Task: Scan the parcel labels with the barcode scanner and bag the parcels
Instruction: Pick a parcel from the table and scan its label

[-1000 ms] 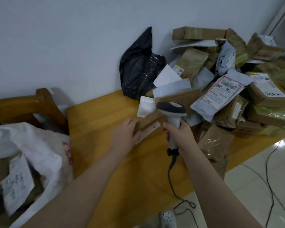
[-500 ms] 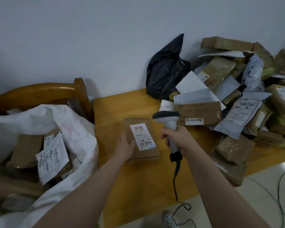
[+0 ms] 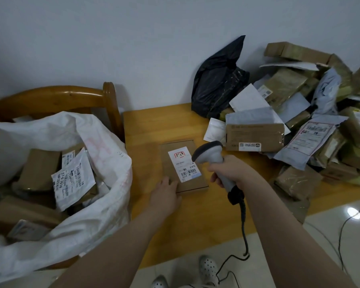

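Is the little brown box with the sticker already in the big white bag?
No, the brown box lies flat on the table, with the left hand on its near corner.

Wall: plain, pale bluish-white, matte, filling the upper half of the view. Table: yellow-toned wood with visible plank seams, far edge set against the wall. Chair: varnished wood with a curved top rail and an upright post, standing just beside the table's left end. Floor: glossy pale tiles, showing one bright glare spot at lower right. Thin dark cables lie across the tiles there.
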